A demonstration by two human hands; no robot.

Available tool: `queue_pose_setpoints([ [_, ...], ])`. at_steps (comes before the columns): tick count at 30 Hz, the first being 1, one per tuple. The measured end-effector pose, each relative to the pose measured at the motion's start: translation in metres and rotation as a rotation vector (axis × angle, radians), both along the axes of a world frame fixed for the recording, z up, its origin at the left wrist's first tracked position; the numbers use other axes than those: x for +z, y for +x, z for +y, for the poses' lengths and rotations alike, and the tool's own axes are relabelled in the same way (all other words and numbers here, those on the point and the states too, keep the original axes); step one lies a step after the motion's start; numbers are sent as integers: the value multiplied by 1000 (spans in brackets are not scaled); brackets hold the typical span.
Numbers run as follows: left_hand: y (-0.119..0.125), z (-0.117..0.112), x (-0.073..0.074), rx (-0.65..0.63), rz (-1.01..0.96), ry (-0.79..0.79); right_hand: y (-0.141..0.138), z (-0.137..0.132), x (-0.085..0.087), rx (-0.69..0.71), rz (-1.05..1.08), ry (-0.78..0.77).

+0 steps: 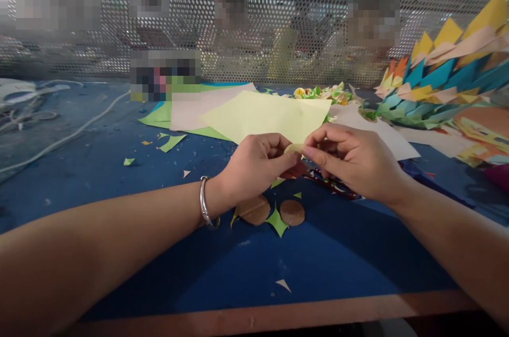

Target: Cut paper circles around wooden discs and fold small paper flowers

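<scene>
The blue bench [167, 273] spread beneath my left grip [258, 159] and right grip [353, 159], littered enough, I judged, that anything I dropped could get lost among the offcuts. Well off beyond my right grip rose a spiky structure of folded paper points [449, 74]; a wide sweep of that arm might have crushed its nearer tips. Just past both grips lay a pale yellow paper sheet [270, 114], close enough that a careless knuckle could have creased it or pushed it along. Below my right grip, partly hidden by it, was a dark red-handled tool, probably scissors [348, 194]; if I had lowered that grip without looking, I might have knocked it or met an edge I could not see. On my side of the left grip lay the larger brown disc [253, 211], with the smaller brown disc [292, 212] to its right; a dragging wrist could have scattered both. A green four-pointed offcut [277, 222] lay between them. Smallest of all was the pale yellow paper piece [294, 148], pinched between the fingertips of both grips, its full outline hidden by them. Uneven pulling would likely have torn or bent it, and a loosened pinch could have let it fall.
</scene>
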State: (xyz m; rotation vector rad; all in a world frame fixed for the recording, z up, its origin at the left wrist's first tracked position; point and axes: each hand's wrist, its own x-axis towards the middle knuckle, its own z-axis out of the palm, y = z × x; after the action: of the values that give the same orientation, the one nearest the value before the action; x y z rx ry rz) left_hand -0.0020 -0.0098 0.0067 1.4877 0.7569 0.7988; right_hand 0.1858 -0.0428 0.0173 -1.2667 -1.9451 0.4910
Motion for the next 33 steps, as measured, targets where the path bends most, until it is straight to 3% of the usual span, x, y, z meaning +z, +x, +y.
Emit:
queue_pose_setpoints([
  [4, 0, 0, 0, -4, -30, -16, 0, 0, 0, 22, 4, -34],
  [13, -2, -4, -3, 81, 167, 420, -8, -6, 6, 69, 7, -83],
  [25, -5, 3, 2, 78, 127, 293, -1, -2, 4, 16, 9, -16],
  [33, -6, 6, -2, 15, 114, 403, 0, 0, 5, 27, -36, -29],
])
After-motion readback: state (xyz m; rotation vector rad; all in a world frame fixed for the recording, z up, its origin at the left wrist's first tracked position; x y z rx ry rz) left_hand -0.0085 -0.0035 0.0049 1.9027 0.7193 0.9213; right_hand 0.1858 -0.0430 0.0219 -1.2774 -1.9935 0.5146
